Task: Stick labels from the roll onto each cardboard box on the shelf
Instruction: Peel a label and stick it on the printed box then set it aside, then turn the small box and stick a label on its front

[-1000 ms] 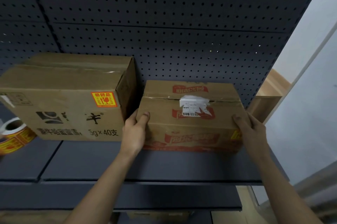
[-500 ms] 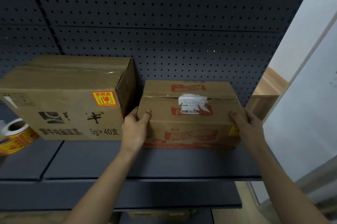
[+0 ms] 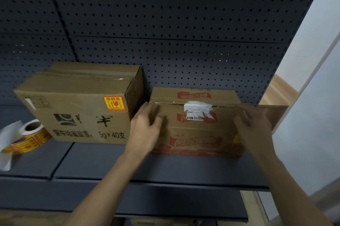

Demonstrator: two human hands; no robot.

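Two cardboard boxes stand on the dark shelf [image 3: 110,163]. The large box [image 3: 79,115] on the left carries a yellow-and-red label [image 3: 114,103] at its upper right front. The smaller red-printed box [image 3: 195,133] on the right has a torn white barcode sticker [image 3: 197,111] on top. A bit of yellow label [image 3: 237,138] shows at its right front edge. My left hand [image 3: 145,128] lies on its left front face, fingers spread and blurred. My right hand [image 3: 252,126] lies on its right front. The label roll [image 3: 31,137] sits at the far left.
A dark pegboard wall [image 3: 165,41] backs the shelf. A loose strip of white backing paper [image 3: 7,144] trails from the roll. A brown board [image 3: 276,115] leans beside the small box on the right. Another shelf edge shows below.
Both hands have shifted from gripping the small box's side edges to lying over its front face, fingers apart. The view has moved slightly right; the boxes stay in place.
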